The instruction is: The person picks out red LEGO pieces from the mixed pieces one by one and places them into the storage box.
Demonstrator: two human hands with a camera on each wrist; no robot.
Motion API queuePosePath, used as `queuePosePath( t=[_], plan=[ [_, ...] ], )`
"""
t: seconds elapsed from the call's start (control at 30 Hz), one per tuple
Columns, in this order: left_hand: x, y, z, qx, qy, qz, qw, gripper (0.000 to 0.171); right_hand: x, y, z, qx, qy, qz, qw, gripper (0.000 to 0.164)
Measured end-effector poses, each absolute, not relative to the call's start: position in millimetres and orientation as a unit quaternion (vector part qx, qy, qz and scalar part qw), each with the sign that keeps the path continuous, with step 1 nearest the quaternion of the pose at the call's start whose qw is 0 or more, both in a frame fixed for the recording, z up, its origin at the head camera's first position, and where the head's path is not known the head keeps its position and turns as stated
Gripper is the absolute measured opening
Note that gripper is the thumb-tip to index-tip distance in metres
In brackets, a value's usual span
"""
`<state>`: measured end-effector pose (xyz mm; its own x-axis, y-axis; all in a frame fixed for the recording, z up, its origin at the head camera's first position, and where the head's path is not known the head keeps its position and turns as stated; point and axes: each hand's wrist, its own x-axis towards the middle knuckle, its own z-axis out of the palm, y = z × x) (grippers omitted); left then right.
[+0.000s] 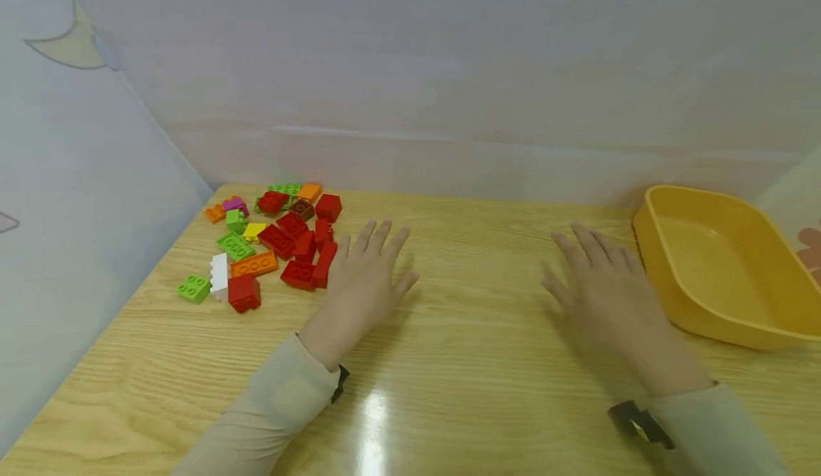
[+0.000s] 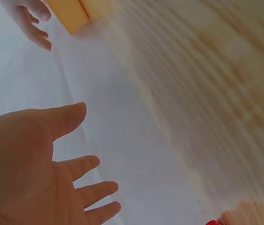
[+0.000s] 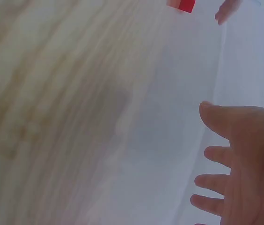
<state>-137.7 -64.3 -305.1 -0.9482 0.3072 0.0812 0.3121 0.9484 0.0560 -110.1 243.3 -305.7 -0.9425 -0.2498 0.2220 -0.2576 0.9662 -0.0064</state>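
Note:
My left hand (image 1: 362, 283) hovers palm down over the table with its fingers spread, just right of a group of toy building bricks. Closest to it are several red bricks (image 1: 298, 274). Farther left lie green bricks (image 1: 236, 246), an orange brick (image 1: 254, 264), a white brick (image 1: 219, 276) and a yellow brick (image 1: 254, 231). On the other side, my right hand (image 1: 606, 294) is held with fingers extended, left of a yellow plastic bin (image 1: 673, 276). Neither hand holds anything; both wrist views show bare palms, the left palm (image 2: 33, 159) and the right palm (image 3: 253, 159).
The wooden table (image 1: 474, 362) spans the front, with bare wood between the two hands. A pale sheet (image 1: 449, 70) hangs behind its back edge, and another covers the left side. Dark bands (image 1: 641, 425) sit at both wrists.

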Motion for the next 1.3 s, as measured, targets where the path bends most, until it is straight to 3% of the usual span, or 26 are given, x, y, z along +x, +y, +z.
queuePosePath(
  t=[0.57,1.3],
  plan=[
    [-137.2,-64.9,-306.2,-0.155,-0.987,-0.034,0.022,0.069,-113.6,274.9,-288.5,0.089,-0.992,0.029,0.090,0.072],
    [-133.1,-63.3,-305.3,-0.159,-0.987,-0.030,-0.003,0.064,-116.2,358.8,-273.1,-0.008,-0.991,0.088,0.101,0.077]
  ],
)
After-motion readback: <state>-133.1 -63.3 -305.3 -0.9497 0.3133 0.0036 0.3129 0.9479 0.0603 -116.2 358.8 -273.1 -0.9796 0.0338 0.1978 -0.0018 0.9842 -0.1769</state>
